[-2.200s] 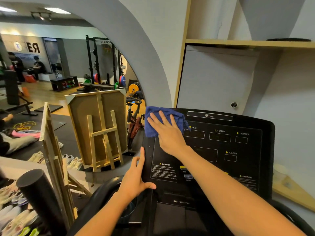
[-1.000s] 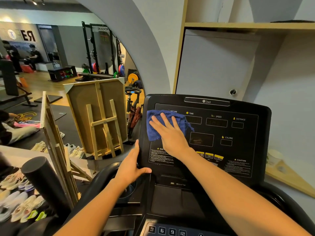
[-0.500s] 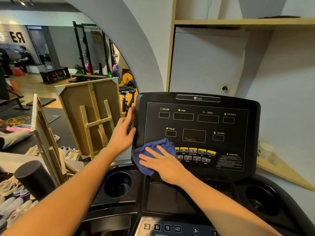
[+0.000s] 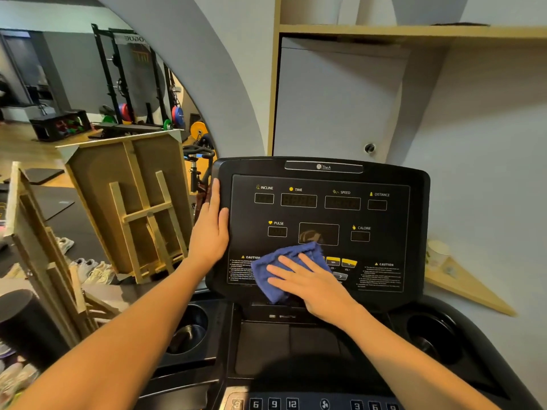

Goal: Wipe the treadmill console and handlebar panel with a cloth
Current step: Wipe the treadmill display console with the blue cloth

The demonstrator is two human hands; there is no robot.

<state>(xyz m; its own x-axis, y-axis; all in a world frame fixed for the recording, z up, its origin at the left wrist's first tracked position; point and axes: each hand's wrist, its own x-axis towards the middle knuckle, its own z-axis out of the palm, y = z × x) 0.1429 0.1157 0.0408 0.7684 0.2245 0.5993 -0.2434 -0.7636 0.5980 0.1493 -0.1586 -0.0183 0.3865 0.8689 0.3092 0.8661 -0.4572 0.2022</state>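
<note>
The black treadmill console (image 4: 384,220) stands upright in front of me, with readouts for incline, time, speed, distance, pulse and calorie. My right hand (image 4: 313,285) lies flat on a crumpled blue cloth (image 4: 275,261), pressing it against the console's lower middle, over the yellow buttons and the left caution label. My left hand (image 4: 211,229) grips the console's left edge, thumb on the front face. Below the console lies the handlebar panel (image 4: 296,350) with a row of number keys at the bottom.
Cup holders sit at each side of the panel, left (image 4: 189,332) and right (image 4: 432,335). A wooden easel (image 4: 142,208) leans just left of the console. A black foam roller (image 4: 26,324) is at lower left. A wall and wooden shelf (image 4: 414,31) stand close behind.
My right hand has slid the cloth from the console's upper left down to the bottom, then rightward over the buttons. My left hand has moved up the console's left edge.
</note>
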